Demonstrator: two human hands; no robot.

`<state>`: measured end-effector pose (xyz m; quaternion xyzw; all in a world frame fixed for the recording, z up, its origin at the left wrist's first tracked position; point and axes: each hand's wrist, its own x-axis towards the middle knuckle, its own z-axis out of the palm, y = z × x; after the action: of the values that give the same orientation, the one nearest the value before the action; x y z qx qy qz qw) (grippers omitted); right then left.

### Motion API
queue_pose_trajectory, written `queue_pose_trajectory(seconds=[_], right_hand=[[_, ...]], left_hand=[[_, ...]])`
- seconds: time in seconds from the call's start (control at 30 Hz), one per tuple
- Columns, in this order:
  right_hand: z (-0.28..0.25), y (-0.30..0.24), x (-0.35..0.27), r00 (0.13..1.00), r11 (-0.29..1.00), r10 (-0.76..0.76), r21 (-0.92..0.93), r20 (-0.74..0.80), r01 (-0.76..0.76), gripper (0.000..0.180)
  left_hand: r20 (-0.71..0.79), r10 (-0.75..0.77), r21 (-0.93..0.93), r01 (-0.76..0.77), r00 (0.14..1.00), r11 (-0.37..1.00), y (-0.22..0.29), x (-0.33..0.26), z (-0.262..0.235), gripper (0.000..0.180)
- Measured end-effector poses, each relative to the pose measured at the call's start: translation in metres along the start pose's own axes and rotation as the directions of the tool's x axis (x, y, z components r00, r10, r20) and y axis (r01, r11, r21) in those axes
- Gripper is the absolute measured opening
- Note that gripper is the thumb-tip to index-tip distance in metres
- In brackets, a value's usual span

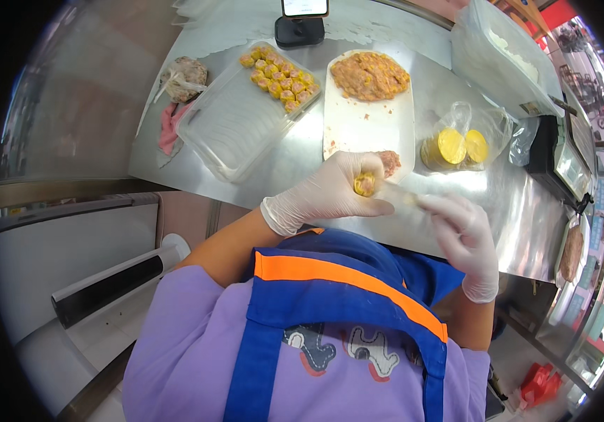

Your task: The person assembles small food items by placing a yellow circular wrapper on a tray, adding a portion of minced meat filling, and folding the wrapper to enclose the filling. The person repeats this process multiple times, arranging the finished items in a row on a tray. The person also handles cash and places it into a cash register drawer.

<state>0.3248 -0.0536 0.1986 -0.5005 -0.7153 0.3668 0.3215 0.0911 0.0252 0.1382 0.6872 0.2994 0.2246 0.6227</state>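
My left hand (323, 186), in a thin whitish glove, curls round a small yellow-wrapped dumpling (364, 185) with its top showing. Close by, my gloved right hand (462, 235) pinches the handle of a flat spreading blade (397, 195), smeared by motion, whose tip is at the dumpling. Beyond both hands lies a white tray (358, 130) with a large mound of orange-pink minced filling (370, 75) at its far end. A smaller lump of meat (390, 163) sits at its near end, partly behind my left hand. Round yellow wrappers (452, 146) are stacked in a clear bag to the right.
On the steel table (302, 151), a clear plastic tray (228, 126) at left carries rows of finished dumplings (281, 77). Left of it are a knotted bag (184, 77) and a pink cloth (170, 128). A phone stand (299, 32), large white tub (502, 60) and black scale (562, 158) border the table.
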Motion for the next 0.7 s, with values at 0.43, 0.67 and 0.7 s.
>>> queue_pose_trajectory(seconds=[0.43,0.67,0.7], right_hand=[[0.021,0.009,-0.01,0.895,0.808,0.444,0.416,0.034,-0.417,0.034],[0.04,-0.004,0.01,0.988,0.99,0.132,-0.039,-0.081,-0.136,0.039],[0.043,-0.004,0.011,0.99,0.979,0.1,-0.167,-0.099,-0.115,0.039]], left_hand=[[-0.105,-0.242,-0.344,0.193,0.965,0.919,-0.008,0.007,0.001,0.016],[-0.287,0.008,-0.129,-0.046,0.958,0.991,-0.022,0.015,0.013,0.014],[-0.303,0.039,-0.095,-0.071,0.952,0.993,-0.02,0.016,0.014,0.013]])
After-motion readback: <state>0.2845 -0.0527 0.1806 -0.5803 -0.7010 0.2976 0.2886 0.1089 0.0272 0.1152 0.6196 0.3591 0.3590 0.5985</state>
